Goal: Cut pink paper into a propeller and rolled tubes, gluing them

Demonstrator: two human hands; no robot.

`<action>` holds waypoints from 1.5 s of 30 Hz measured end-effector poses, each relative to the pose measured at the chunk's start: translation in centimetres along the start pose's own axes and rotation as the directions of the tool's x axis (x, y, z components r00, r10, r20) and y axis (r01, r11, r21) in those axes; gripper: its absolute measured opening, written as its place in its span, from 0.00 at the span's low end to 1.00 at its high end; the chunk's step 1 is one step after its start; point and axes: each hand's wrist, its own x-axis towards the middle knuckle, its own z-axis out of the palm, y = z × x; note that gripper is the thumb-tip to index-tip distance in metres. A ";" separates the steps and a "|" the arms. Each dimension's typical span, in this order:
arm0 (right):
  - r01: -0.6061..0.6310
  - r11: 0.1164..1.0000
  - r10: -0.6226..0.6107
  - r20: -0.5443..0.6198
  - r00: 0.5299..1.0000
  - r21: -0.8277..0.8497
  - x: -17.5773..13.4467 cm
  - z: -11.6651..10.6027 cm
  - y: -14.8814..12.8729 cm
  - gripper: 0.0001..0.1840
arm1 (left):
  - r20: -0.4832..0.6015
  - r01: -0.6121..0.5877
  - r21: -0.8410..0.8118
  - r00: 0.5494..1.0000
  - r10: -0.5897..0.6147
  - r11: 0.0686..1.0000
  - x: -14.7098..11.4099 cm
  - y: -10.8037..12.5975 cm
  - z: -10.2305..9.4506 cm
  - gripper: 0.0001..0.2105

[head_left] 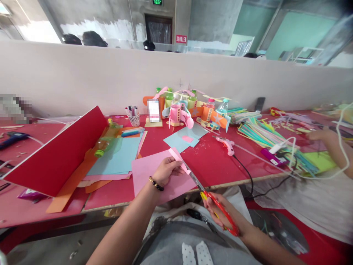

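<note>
Between the fingers of my left hand [168, 168] is a narrow pink paper strip [179, 160], held over a larger pink sheet [146, 171] on the table's front edge. My right hand [220, 211] is wrapped round the red and yellow handles of a pair of scissors [204, 191]. The blades point up and left and meet the strip's right side. Whether they are cutting into it I cannot tell. Behind the hands lie light blue sheets [176, 139] with a small pink piece [187, 138] on top.
Bottle-and-paper helicopters [175, 114] stand at the back. A pink glue gun [227, 145] lies right of centre, its cord running over the edge. A red board [66, 154] leans at left beside a green-capped bottle [107, 138]. Paper strips [256, 132] and another person's arm [331, 145] are at right.
</note>
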 end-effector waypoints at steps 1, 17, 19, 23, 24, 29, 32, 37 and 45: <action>-0.001 1.000 0.001 -0.002 1.000 -0.005 0.0 0.0 0.0 0.28 | 0.000 0.002 0.001 1.000 -0.002 1.000 0.0 0.0 0.0 0.12; 0.033 0.999 -0.033 -0.003 0.999 -0.014 -0.1 0.0 0.2 0.28 | -0.003 -0.004 0.017 1.000 0.004 1.000 -0.1 0.2 0.2 0.13; 0.039 0.999 -0.039 -0.005 0.999 -0.016 -0.1 0.1 0.1 0.27 | -0.010 0.000 0.015 1.000 0.000 1.000 -0.1 0.3 0.3 0.13; 0.037 0.999 -0.037 -0.004 0.999 0.000 -0.2 0.2 -0.1 0.27 | -0.008 0.002 0.016 1.000 -0.002 1.000 -0.2 0.3 0.3 0.12; 0.034 0.999 -0.034 -0.008 0.999 0.002 -0.2 0.2 -0.1 0.27 | -0.005 0.001 0.017 1.000 -0.001 1.000 -0.1 0.3 0.3 0.12; 0.006 1.000 -0.006 -0.015 1.000 0.010 -0.1 0.2 -0.1 0.27 | 0.006 -0.003 0.024 1.000 0.003 1.000 -0.1 0.2 0.2 0.12; -0.029 0.999 0.030 -0.014 0.999 0.036 0.0 0.2 0.0 0.27 | 0.008 -0.004 0.022 1.000 0.003 1.000 0.0 0.1 0.1 0.12; -0.028 0.999 0.029 -0.027 0.999 0.046 0.0 0.1 0.1 0.25 | 0.007 -0.006 0.022 1.000 0.006 1.000 0.1 0.0 0.1 0.13; -0.026 0.997 0.027 -0.014 1.000 0.078 0.0 0.1 0.4 0.25 | -0.009 0.005 0.025 1.000 -0.005 1.000 -0.1 0.3 0.4 0.12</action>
